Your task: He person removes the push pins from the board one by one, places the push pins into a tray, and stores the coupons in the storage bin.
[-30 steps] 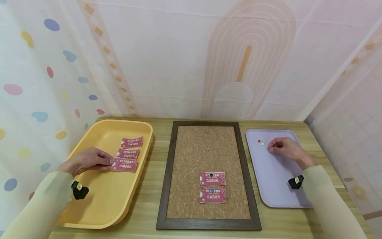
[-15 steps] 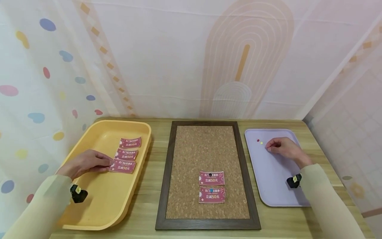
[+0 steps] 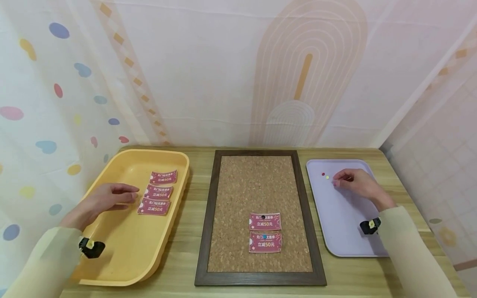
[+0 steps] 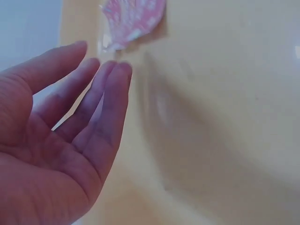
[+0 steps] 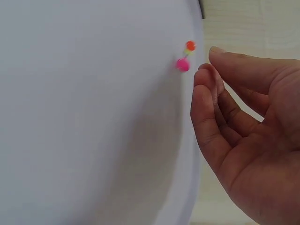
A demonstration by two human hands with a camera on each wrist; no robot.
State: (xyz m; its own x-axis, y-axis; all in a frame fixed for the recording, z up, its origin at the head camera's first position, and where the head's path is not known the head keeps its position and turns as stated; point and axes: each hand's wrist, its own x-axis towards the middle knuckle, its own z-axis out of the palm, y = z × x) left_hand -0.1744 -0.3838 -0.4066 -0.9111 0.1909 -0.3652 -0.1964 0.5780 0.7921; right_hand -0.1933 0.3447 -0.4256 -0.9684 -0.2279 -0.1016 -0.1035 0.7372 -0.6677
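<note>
My left hand (image 3: 108, 198) is over the yellow tray (image 3: 112, 271), its fingers loosely extended and a small gap from the nearest coupon (image 3: 153, 206). Two further coupons, a middle one (image 3: 158, 192) and a far one (image 3: 163, 177), lie above it. A curled coupon edge (image 4: 138, 18) shows beyond the fingertips in the left wrist view. Over the lilac tray (image 3: 346, 244), my right hand (image 3: 355, 183) has relaxed fingers close to a few small pushpins. A pink pin (image 5: 183, 64) and an orange one (image 5: 190, 45) appear just off the fingertips; nothing visible is held.
A framed cork board (image 3: 257, 186) lies between the trays. On it are an upper coupon (image 3: 270, 224) with a black pin (image 3: 263, 217) and a lower coupon (image 3: 266, 245) with a blue pin (image 3: 264, 237). A patterned curtain (image 3: 208, 74) stands behind the wooden table (image 3: 182, 248).
My left hand has let go of the nearest coupon and drawn slightly left, its fingers spreading. The right hand stays over the lilac tray, having shifted only a little.
</note>
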